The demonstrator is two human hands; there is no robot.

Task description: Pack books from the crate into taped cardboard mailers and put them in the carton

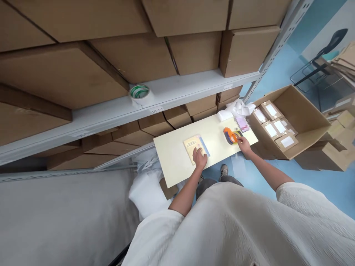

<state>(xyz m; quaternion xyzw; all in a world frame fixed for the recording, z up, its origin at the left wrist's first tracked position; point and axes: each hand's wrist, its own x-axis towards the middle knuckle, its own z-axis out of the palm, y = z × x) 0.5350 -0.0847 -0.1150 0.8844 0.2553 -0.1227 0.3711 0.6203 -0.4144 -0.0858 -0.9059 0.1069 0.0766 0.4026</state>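
Observation:
A thin yellow booklet with a blue edge lies flat on the narrow cream-coloured tabletop. Over its near right part is my left hand, fingers apart and bent, with the fingertips at the cover. Farther right on the same top sits an orange tape dispenser with a dark roll at its side. My right hand has its fingers closed at the near right end of the dispenser. Just beyond lies a pinkish-purple packet, partly blurred out.
A shelf full of cardboard boxes runs behind the table, with a green-and-white tape roll on its edge. Crumpled white wrapping lies at the table's far corner. To the right, a large open carton holds several small labelled boxes.

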